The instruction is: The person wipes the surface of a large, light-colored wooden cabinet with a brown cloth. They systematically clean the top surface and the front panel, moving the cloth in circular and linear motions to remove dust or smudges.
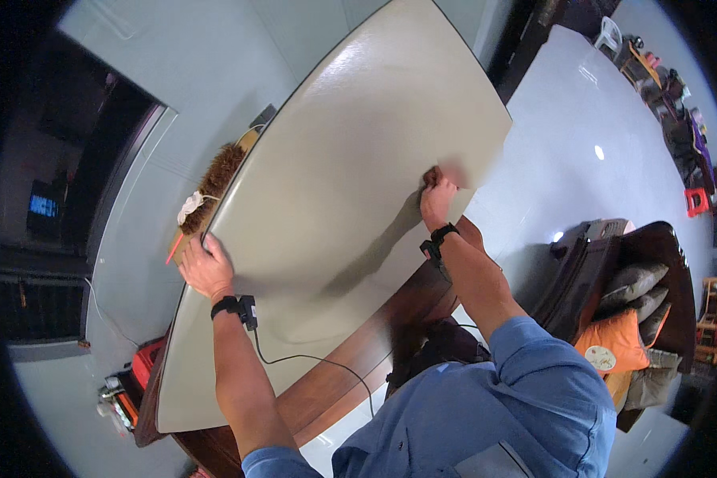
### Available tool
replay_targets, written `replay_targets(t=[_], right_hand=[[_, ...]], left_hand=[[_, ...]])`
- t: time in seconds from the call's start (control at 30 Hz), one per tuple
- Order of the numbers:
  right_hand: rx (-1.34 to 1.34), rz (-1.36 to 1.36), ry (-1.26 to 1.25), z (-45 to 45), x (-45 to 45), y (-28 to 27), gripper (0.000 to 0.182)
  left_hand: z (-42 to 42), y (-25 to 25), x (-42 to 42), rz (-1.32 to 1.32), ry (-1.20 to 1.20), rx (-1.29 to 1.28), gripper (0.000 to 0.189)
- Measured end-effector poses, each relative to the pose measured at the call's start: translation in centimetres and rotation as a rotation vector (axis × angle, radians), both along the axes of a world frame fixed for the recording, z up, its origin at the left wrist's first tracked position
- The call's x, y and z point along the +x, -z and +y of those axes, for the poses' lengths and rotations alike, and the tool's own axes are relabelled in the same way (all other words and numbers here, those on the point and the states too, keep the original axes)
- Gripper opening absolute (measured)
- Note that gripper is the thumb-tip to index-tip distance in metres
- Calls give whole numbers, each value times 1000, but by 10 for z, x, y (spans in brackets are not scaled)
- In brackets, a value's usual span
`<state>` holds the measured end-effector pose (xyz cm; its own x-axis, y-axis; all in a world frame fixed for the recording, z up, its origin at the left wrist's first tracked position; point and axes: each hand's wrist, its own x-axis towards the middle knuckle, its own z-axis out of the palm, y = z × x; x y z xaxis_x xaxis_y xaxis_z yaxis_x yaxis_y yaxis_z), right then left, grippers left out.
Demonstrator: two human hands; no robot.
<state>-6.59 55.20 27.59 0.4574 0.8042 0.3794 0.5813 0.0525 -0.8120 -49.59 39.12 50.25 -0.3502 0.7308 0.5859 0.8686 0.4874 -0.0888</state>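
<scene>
Spread out before me is a large, smooth cream-coloured tabletop or mat (pixel 310 197) with a thin dark edge, lying over dark reddish-brown wooden furniture (pixel 358 358). Fingers of my left hand (pixel 207 266) curl over its left edge, and the palm rests by the rim. Towards the right side, my right hand (pixel 439 200) is closed on a small crumpled brown thing (pixel 432 176), perhaps a cloth, against the cream surface. A blurred patch hides some of the surface just beyond these fingers. Both wrists wear black straps with small devices, and a black cable runs from the left one.
Past the left edge are a brown fluffy thing (pixel 221 170), a white crumpled item (pixel 190 207) and a pink-red stick (pixel 174 248). At right, a dark wooden bench (pixel 672 257) holds grey cushions and an orange cushion (pixel 612 340). A red stool (pixel 696 202) stands farther off.
</scene>
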Motion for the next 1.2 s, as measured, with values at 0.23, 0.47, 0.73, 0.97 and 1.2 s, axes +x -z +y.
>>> replay_targets(t=[0.23, 0.47, 0.73, 0.97, 1.2], right_hand=[[315, -5, -422, 8, -127, -110, 50], [406, -307, -826, 21, -131, -164, 62], [-4, 76, 228, 47, 56, 36, 16], [455, 269, -357, 91, -69, -141, 21], [594, -182, -756, 101, -132, -220, 50]], left_hand=[[3, 16, -22, 36, 36, 18, 37], [1, 11, -16, -12, 41, 19, 42], [-3, 10, -19, -26, 12, 0, 44], [-12, 9, -27, -2, 2, 5, 42], [-1, 11, -19, -2, 29, 26, 43]])
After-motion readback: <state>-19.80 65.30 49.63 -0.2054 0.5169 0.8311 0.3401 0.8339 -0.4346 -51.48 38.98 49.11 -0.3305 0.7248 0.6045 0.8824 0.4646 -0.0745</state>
